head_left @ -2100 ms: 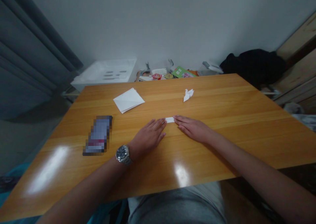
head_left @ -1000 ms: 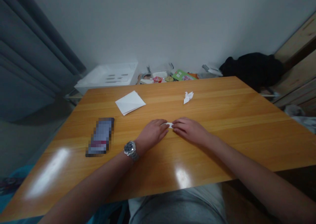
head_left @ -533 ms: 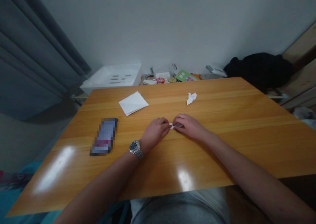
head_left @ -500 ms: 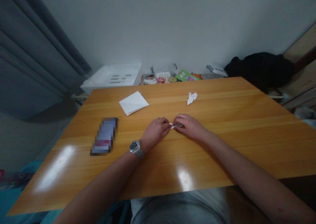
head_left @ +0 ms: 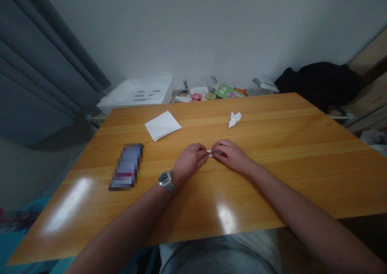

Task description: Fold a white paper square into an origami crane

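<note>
Near the middle of the wooden table [head_left: 193, 209], a small piece of folded white paper [head_left: 209, 153] lies between my two hands. My left hand [head_left: 191, 159], below a silver wristwatch [head_left: 165, 180], pinches its left end. From the other side my right hand [head_left: 229, 153] grips it with thumb and fingers, which hide most of the paper. Its exact shape is hard to make out. Beyond my right hand rests a white origami crane [head_left: 235, 119]. Up and to the left of my left hand sits a short stack of white paper sheets [head_left: 163, 125].
A phone [head_left: 127, 167], blurred into blocks, lies on the left of the table. Past the far edge are a white tray-like box [head_left: 136, 90], a green booklet [head_left: 228, 92] and assorted small items. Dark cloth [head_left: 320, 84] is heaped at the back right.
My right hand's fingers have shifted very slightly to the left, closer to my left hand. Both hands keep hold of the folded paper.
</note>
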A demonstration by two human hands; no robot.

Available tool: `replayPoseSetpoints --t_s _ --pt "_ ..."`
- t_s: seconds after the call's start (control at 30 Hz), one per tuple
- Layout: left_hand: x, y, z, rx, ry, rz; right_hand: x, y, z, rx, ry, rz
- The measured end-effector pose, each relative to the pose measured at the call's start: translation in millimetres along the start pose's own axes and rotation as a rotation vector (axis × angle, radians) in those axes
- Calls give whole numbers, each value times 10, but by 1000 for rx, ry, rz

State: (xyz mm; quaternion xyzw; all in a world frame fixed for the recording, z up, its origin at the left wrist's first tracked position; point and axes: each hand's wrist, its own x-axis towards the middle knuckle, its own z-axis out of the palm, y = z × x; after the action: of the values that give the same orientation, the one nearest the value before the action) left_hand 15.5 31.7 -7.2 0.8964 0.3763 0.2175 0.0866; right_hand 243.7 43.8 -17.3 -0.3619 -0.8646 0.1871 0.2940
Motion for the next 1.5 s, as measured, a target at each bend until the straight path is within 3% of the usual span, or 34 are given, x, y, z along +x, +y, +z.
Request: replayPoseSetpoints --t_s 0.7,1.5 --pt "34 -32 0 -135 47 -36 7 -11 -11 13 20 67" --pt "52 -11 4 -23 -6 -79 33 -61 65 -87 23 26"
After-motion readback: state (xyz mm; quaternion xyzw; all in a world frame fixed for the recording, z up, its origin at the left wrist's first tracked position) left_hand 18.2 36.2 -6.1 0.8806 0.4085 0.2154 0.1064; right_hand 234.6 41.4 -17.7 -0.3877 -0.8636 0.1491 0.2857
